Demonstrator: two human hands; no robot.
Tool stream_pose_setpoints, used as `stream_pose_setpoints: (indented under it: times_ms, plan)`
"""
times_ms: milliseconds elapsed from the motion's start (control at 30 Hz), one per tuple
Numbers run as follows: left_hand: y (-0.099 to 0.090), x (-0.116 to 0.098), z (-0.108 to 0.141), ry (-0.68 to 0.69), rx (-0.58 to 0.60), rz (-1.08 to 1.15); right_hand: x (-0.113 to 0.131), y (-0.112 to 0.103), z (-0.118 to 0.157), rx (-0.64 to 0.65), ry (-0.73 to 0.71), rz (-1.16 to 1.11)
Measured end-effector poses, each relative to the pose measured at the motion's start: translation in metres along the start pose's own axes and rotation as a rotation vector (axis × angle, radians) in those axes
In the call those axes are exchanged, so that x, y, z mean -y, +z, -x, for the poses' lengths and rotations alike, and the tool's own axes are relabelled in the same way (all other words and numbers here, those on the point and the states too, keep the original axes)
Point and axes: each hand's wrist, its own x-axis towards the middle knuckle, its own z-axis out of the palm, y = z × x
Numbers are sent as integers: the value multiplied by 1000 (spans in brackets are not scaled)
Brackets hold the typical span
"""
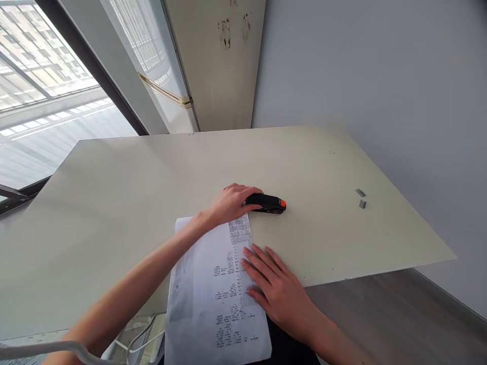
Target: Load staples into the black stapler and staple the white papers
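My left hand (238, 202) is wrapped round one end of a black stapler (268, 203), its thumb on the near side. The stapler lies on its long axis across the table, its end with the orange-red patch pointing right. Just below it are printed sheets of paper (216, 284), which reach over the table's near edge toward me. On the right border of the sheets my right hand (279, 289) rests flat with its fingers spread and nothing in them. My left wrist and forearm cover the upper part of the paper.
The pale table (125, 203) spreads to both sides. Two small grey pieces, like strips of staples (362, 204), lie at its right. A fridge with a gold handle (165, 91) stands behind, windows are at left, and a grey wall (361, 66) is at right.
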Motion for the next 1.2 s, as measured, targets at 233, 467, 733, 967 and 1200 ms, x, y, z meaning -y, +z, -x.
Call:
stream_pose_setpoints:
  times_ms: [233,467,733,967,1200]
  plan:
    - [-19,30,-12,-267,-129,-94,-49,-21,43,-79,170,-5]
    - [-44,72,12,-514,-341,-105,-78,-22,35,-194,408,63]
    - [-44,70,53,-608,-463,-87,-100,-8,8,-208,459,124]
    - [-36,73,68,-573,-537,-60,-103,-14,10,-214,441,141]
    - [-36,71,71,-578,-569,-28,-99,-14,14,-285,378,234]
